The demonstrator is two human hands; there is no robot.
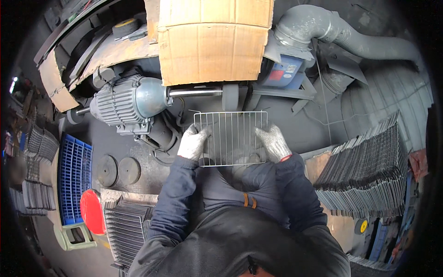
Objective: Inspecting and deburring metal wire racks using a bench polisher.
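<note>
A rectangular wire rack (230, 138) with thin parallel bars is held level in front of me, over my lap. My left hand (193, 142), in a whitish knit glove, grips its left side. On the opposite side my right hand (274, 142), gloved the same way, has its fingers closed around the edge. Just beyond the rack's far edge is a grinding wheel (230, 97) on a shiny shaft (196, 92), which runs from a grey electric motor (124, 104). A cardboard sheet (212, 51) hangs above the wheel and hides part of it.
Dense stacks of wire racks (364, 171) stand at my right, and more racks (127, 219) lie at lower left. A red round stool top (92, 211), blue plastic crate (74, 177) and two round discs (117, 171) sit left. A grey duct (318, 25) runs at far right.
</note>
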